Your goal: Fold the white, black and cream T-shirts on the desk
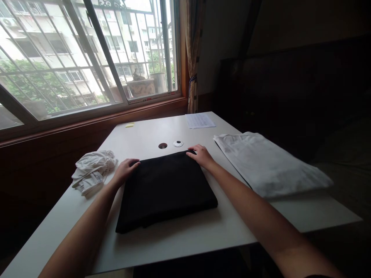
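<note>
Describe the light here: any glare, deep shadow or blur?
Head view: daylight washes out parts of the window; head view: the right background sinks nearly to black; head view: the black cloth shows little detail, while the white table is brighter toward the window; head view: the pale cloth looks blurred at its right end.

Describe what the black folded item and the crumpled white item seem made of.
Black folded item: likely cloth, matte, given its soft, rounded front fold; weave unclear.
Crumpled white item: likely thin, soft cloth, dull, given its many loose wrinkles.

The black cloth (166,189) looks matt — the white tabletop (150,133) smooth and faintly glossy.
</note>
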{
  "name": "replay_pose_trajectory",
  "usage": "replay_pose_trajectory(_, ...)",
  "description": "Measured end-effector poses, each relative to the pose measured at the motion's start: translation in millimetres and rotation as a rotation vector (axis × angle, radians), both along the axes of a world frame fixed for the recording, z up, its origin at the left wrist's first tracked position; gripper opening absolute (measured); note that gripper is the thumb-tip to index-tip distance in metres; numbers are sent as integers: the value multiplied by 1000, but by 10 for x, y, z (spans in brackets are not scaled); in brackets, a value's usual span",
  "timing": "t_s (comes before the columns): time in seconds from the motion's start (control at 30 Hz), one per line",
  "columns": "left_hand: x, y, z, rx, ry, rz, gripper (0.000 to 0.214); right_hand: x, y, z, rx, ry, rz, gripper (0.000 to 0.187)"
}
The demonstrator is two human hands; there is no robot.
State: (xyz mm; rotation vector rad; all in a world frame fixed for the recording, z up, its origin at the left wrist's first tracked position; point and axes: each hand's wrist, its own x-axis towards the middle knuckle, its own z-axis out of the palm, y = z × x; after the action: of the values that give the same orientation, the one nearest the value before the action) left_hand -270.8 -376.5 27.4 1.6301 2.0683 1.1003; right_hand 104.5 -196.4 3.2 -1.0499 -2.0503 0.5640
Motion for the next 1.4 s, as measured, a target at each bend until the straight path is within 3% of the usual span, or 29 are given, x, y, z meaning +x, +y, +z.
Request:
replay_pose_trajectory(0.2,-52,30,-66,4,52,0,45,6,60,20,-63,-77,1,20)
replay_pose_trajectory(0.53,-93,44,-87,-52,4,18,43,-112,172,324,-131,-18,-106,18)
replay_pose_trajectory(0.73,-108,109,-111,-44,66,48,37,-211,286,187,-230,-122,-182,14)
replay_pose_trajectory(0.9,-151,161,-175,22,149,70,34,-224,195,67,-145,-153,-209,29)
replay_pose_trajectory(1.07,-150,106,-192,104,197,73,35,-175,-67,108,15,-232,-189,36)
replay_pose_trajectory(1.17,-51,9,-120,157,252,23,31,-197,-330,217,265,-366,-47,36)
replay_pose_trajectory(1.23,67,-50,-59,181,320,-84,31,-254,-569,293,363,-420,178,33)
replay_pose_trajectory(1.3,210,-78,-27,162,395,-213,33,-323,-848,346,369,-443,454,37)
replay_pose_trajectory(1.4,397,-56,-70,50,479,-325,44,-377,-1263,358,330,-504,779,59)
